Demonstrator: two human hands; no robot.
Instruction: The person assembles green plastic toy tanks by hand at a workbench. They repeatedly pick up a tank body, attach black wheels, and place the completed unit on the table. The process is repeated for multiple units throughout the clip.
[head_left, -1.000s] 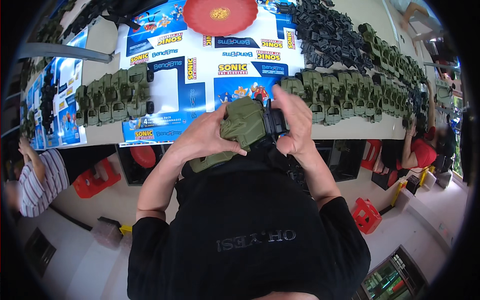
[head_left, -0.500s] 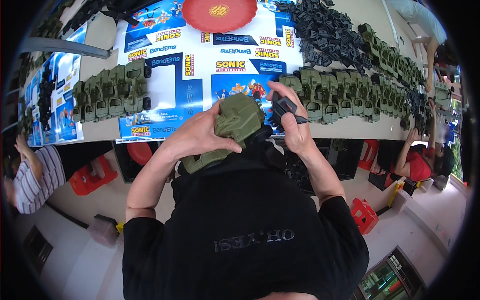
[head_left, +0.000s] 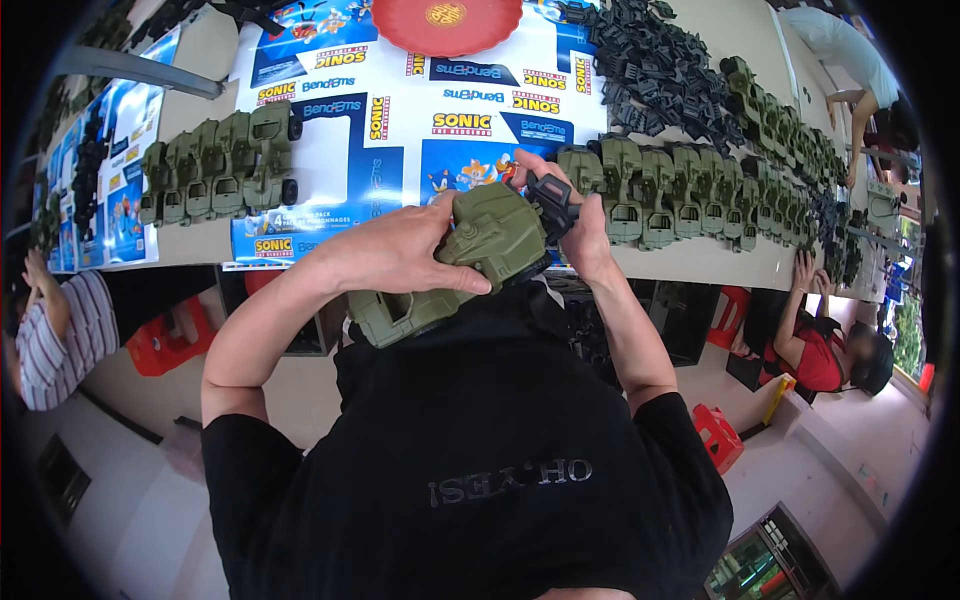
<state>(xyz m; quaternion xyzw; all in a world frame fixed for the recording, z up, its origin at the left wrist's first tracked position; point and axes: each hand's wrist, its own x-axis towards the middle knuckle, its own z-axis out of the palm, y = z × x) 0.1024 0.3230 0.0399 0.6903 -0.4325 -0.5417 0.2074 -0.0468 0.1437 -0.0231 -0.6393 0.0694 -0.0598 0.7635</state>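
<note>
A green toy truck [head_left: 497, 232] is tilted in front of my chest at the table's near edge. My left hand [head_left: 405, 250] wraps round its middle, thumb across the near side and fingers behind. My right hand [head_left: 580, 225] grips a black plastic part [head_left: 552, 205] with a frame-like shape, pressed against the truck's right end. Exactly how far the part sits on the truck is hidden by my fingers. A dark wheel shows on the truck's lower right side.
Rows of green toy trucks [head_left: 680, 190] line the right side of the table, with more trucks [head_left: 220, 165] at left. A heap of black parts [head_left: 660, 75] lies behind. A red plate [head_left: 447, 22] rests on printed sheets [head_left: 345, 175]. Other people work at both sides.
My right hand has brought the black part leftward against the truck's end; before, a small gap showed between them. The truck has turned slightly in my left hand.
</note>
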